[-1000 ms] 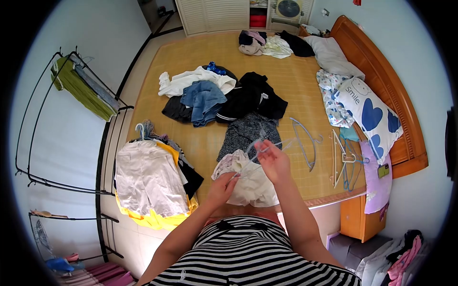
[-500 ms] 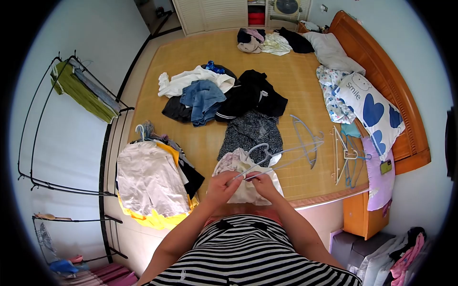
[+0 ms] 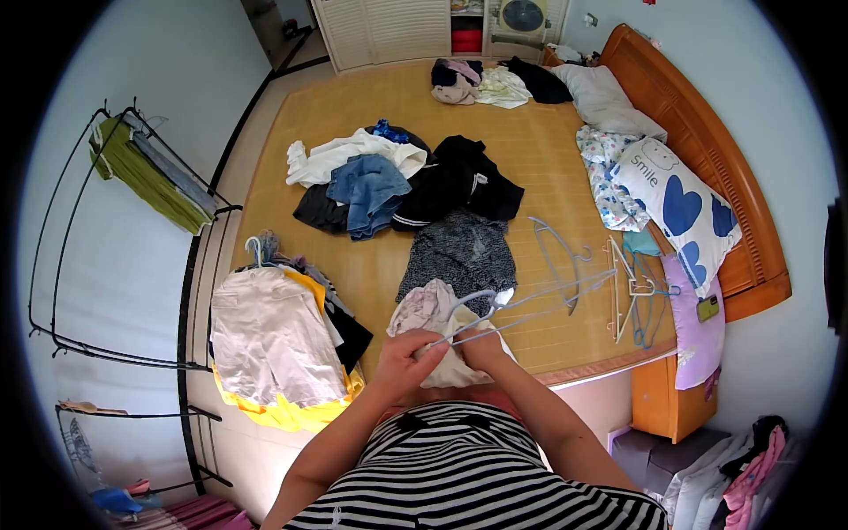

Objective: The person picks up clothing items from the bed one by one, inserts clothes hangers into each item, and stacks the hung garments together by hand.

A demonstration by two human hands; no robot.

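My left hand (image 3: 411,357) is closed around one end of a light blue-grey clothes hanger (image 3: 558,289), which stretches off to the right above the bed. Close beside it, my right hand (image 3: 480,350) has its fingers curled at a pale cream garment (image 3: 449,367), under the hanger. What the right fingers pinch is partly hidden. The cream garment lies bunched at the bed's near edge, with a pinkish part (image 3: 422,306) on its left. Just beyond it is a black-and-white speckled garment (image 3: 459,256).
Hung clothes (image 3: 278,331) are stacked at the left edge of the bed (image 3: 344,97). Denim (image 3: 367,190), white and black clothes lie mid-bed. Spare hangers (image 3: 623,291) and a heart-print pillow (image 3: 685,208) are right. A black rack (image 3: 53,265) stands left.
My right hand has left the hanger and moved slightly down to the cream garment. The hanger has swung a little to the right in my left hand. The view has shifted slightly.
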